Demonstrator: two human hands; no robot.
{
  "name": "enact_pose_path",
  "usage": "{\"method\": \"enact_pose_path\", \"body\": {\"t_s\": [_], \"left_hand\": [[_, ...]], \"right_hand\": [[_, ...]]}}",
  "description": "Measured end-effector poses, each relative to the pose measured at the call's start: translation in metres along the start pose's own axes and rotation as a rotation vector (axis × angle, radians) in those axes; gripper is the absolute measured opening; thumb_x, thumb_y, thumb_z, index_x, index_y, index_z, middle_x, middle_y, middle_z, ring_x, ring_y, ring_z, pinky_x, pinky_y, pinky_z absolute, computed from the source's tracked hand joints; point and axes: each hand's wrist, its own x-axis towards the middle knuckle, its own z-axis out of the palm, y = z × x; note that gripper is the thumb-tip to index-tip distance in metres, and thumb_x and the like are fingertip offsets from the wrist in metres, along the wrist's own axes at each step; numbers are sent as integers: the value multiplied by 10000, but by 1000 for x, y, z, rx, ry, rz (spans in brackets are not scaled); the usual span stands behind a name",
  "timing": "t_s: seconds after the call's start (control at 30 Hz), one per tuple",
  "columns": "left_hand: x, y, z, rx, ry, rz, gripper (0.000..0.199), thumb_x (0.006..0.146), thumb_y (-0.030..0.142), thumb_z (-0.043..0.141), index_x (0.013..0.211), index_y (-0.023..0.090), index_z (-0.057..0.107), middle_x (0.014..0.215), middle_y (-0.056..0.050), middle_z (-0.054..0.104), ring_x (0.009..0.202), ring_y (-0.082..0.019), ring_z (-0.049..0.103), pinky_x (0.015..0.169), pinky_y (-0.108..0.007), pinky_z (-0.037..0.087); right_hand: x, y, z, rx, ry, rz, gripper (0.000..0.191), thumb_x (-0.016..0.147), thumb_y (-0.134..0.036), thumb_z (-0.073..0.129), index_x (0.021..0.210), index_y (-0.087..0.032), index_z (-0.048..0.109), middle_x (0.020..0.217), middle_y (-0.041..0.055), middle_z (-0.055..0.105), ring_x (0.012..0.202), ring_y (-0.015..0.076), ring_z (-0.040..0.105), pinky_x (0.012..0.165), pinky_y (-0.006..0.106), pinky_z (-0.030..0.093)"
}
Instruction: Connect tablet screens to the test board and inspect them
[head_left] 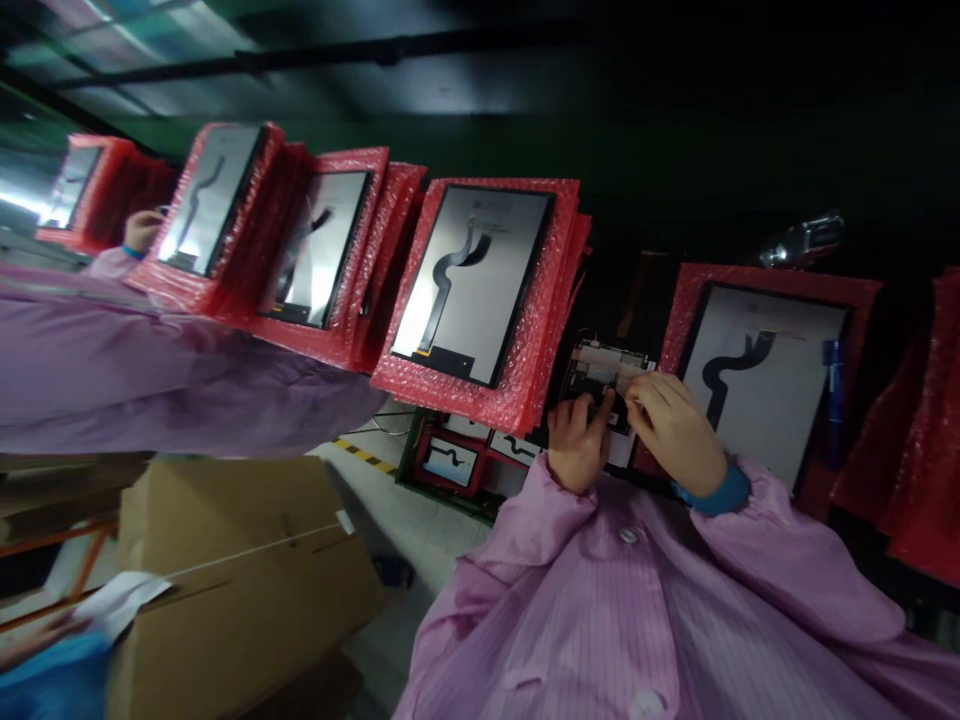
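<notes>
An opened electronic device (607,362), with its inner board and silvery parts showing, lies in front of me between two display panels. My left hand (577,440) rests at its near left edge, the fingers apart and the index fingertip touching the inside. From the right, my right hand (675,425) reaches over the device with thumb and forefinger pinched together. Whatever is in that pinch is too small to make out. A blue band circles my right wrist. Beside my right hand lies a display panel (787,370) with a dark flex cable, on red bubble wrap.
To the left stand stacks of red bubble-wrap sheets (547,300) topped by display panels (472,280). A blue pen-like tool (834,400) lies at right. Co-workers' sleeves (150,360) show at left. A cardboard box (247,580) and a crate of panels (450,460) sit lower down.
</notes>
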Motion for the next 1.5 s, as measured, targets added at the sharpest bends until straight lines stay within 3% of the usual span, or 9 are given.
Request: {"method": "enact_pose_path", "body": {"t_s": [0.07, 0.4, 0.93, 1.2, 1.5], "left_hand": [[0, 1, 0, 26, 16, 18, 398, 903, 195, 498, 1264, 210, 665, 1043, -85, 604, 896, -210, 478, 779, -357, 379], [2, 4, -2, 118, 33, 55, 367, 911, 199, 515, 1242, 204, 676, 1052, -85, 632, 903, -210, 503, 812, -360, 401], [0, -2, 1, 37, 42, 42, 401, 875, 187, 537, 1251, 218, 675, 1029, -73, 624, 898, -199, 499, 819, -332, 393], [-3, -4, 2, 17, 11, 39, 422, 887, 201, 508, 1279, 228, 662, 1048, -90, 608, 912, -203, 495, 821, -350, 400], [-2, -4, 2, 21, 32, 52, 409, 883, 196, 544, 1274, 211, 662, 1042, -90, 609, 908, -204, 493, 827, -342, 395]], "right_hand": [[1, 2, 0, 56, 3, 9, 85, 937, -107, 488, 902, -179, 516, 963, 88, 637, 1002, 240, 587, 925, 395, 504], [2, 9, -2, 220, -34, 164, 76, 944, -164, 484, 898, -201, 533, 963, 77, 656, 935, 224, 628, 808, 373, 510], [7, 18, -7, 401, -14, 374, 121, 867, -258, 583, 966, -209, 634, 920, 37, 694, 802, 182, 640, 767, 333, 502], [10, 22, -10, 511, -66, 401, 157, 859, -281, 603, 990, -209, 653, 956, 53, 675, 813, 184, 615, 747, 340, 503], [9, 26, -8, 590, -98, 335, 129, 879, -268, 593, 981, -217, 651, 1036, 55, 668, 1002, 217, 604, 883, 386, 470]]}}
